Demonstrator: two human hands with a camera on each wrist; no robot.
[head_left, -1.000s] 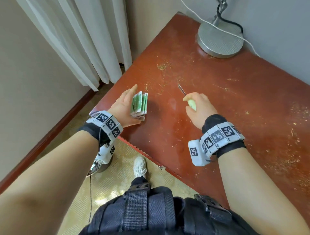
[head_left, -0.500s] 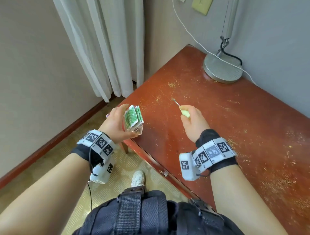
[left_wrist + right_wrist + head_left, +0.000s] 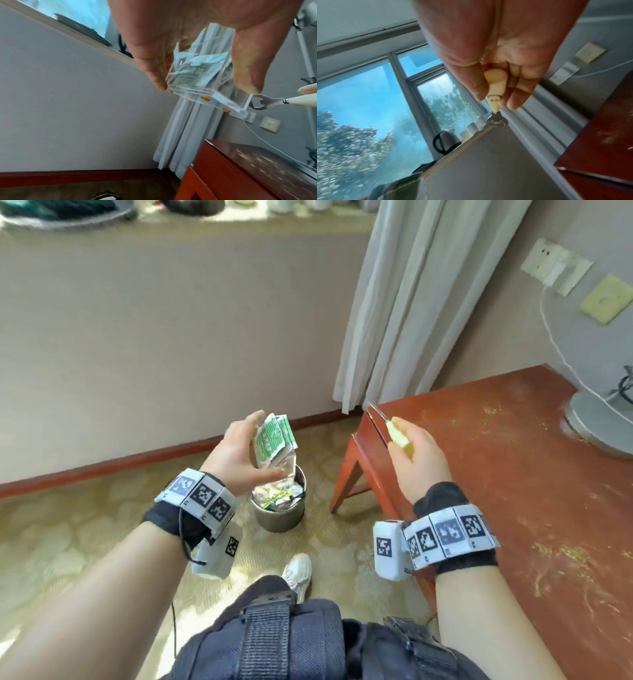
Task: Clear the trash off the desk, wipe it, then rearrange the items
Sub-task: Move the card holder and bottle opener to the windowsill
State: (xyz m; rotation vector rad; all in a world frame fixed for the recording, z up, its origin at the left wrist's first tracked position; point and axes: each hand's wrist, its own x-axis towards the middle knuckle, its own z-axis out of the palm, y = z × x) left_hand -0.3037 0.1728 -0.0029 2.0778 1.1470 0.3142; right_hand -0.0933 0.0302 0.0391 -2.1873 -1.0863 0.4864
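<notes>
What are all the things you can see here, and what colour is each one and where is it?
Clear box: one, see-through with green-and-white packets inside, in the left hand above the bin.
Bottle opener: one, cream handle and metal head, in the right hand by the desk corner.
Bin: one, metal, on the floor, full of wrappers.
Desk: one, red-brown, dusty, on the right.
Lamp base: one, grey, far end of desk.
Curtain: one, white, behind the desk.
Kettle: one, silver and black, on the windowsill.
Wall plates: several, white and yellow, on the right wall.
Shoe: one, white, on the floor.
Left hand: grip on the box.
Right hand: grip on the opener.
</notes>
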